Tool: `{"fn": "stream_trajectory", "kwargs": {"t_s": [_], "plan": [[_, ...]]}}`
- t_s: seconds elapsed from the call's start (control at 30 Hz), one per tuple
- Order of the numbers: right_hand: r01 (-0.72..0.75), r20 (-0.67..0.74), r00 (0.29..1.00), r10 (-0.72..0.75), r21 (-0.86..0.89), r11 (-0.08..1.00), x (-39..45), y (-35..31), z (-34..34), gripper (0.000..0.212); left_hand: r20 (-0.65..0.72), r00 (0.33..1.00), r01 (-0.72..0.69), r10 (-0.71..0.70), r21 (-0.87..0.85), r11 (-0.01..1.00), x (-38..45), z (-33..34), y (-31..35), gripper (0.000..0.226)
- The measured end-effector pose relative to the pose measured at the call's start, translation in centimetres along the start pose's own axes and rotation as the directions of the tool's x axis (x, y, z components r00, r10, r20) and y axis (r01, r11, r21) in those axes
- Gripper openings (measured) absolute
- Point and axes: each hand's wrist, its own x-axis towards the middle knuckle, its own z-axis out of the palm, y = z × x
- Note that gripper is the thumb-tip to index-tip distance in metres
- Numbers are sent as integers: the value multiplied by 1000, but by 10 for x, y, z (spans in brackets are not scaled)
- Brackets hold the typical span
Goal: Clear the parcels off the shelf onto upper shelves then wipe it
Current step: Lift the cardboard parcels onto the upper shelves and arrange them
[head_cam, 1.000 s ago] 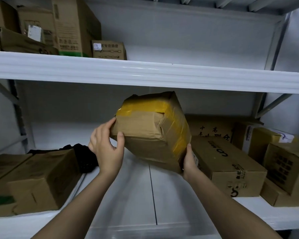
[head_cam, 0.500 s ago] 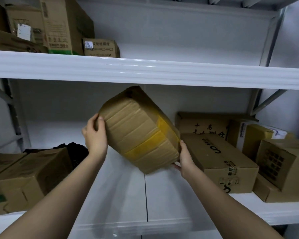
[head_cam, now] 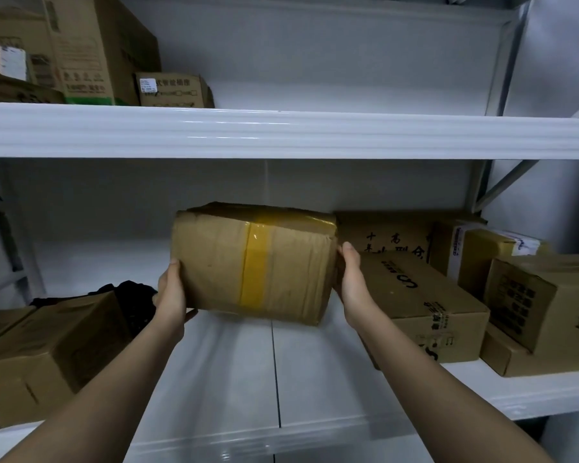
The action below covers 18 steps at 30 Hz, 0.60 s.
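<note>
I hold a brown cardboard parcel (head_cam: 253, 262) with a yellow tape band between both hands, lifted clear of the white lower shelf (head_cam: 234, 379). My left hand (head_cam: 172, 297) grips its left end and my right hand (head_cam: 350, 282) presses its right end. The parcel is nearly level, below the front lip of the upper shelf (head_cam: 281, 133). A black cloth (head_cam: 127, 295) lies on the lower shelf at the left, partly behind a box.
Several cardboard boxes (head_cam: 425, 302) crowd the right of the lower shelf, and a large box (head_cam: 47, 352) sits at its left. The upper shelf holds several boxes (head_cam: 91, 58) at its left end; its right part shows bare white surface. A diagonal brace (head_cam: 502, 185) stands at the right.
The parcel has turned from tilted on a corner to nearly level, its long face now towards me. My hands have shifted to its two ends.
</note>
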Motion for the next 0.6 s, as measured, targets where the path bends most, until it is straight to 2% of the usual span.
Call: {"fn": "stream_trajectory", "kwargs": {"t_s": [0.1,0.23,0.4,0.5,0.6], "plan": [[121,53,991,-119,-18,993,-3,-10,1,41,51,997,57,-58,4,998,0,1,-7,65],[286,97,957,-272,-168,944,-1,-11,0,41,106,973,206,-204,-9,978,-4,1,-14,76],[483,93,873,-479,-310,819,-1,-6,0,47,157,932,341,-328,-66,938,-7,-1,-22,75],[454,26,883,-469,-303,838,-4,-6,3,52,206,916,368,-344,-97,925,-7,-2,-28,74],[304,-11,950,-312,-206,930,-8,-5,5,80,234,904,384,-357,-81,920,-6,-4,-32,73]]}}
